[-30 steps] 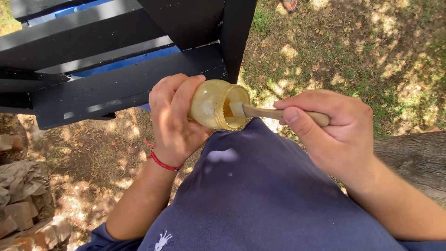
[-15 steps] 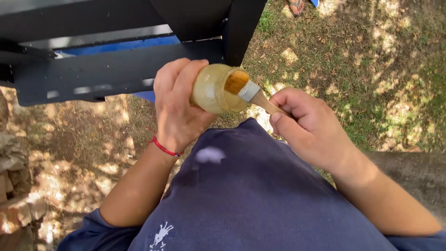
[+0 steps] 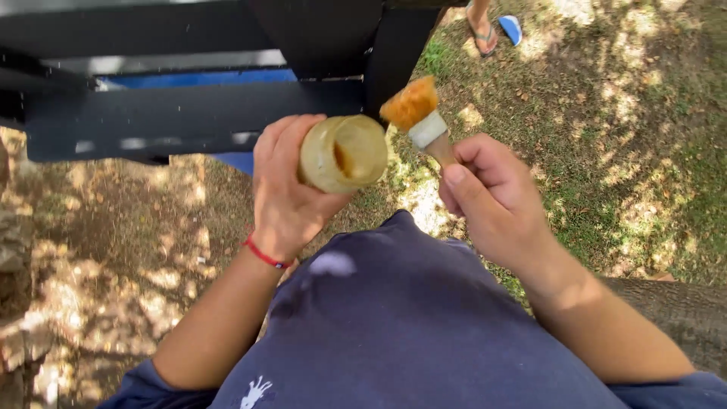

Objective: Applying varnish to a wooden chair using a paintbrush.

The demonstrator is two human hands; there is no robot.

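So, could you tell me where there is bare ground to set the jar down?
Open grass lies right of the right hand, between the log and another person's sandalled foot. Leaf-strewn dirt lies left of the left hand, under the dark slats. Stones crowd the far left. Between jar and brush it is tight.

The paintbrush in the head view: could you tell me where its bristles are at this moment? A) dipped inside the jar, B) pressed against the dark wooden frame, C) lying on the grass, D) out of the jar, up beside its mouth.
D: the right hand holds the paintbrush with its orange-coated bristles raised in the air just right of the mouth of the jar, which the left hand grips tilted sideways.
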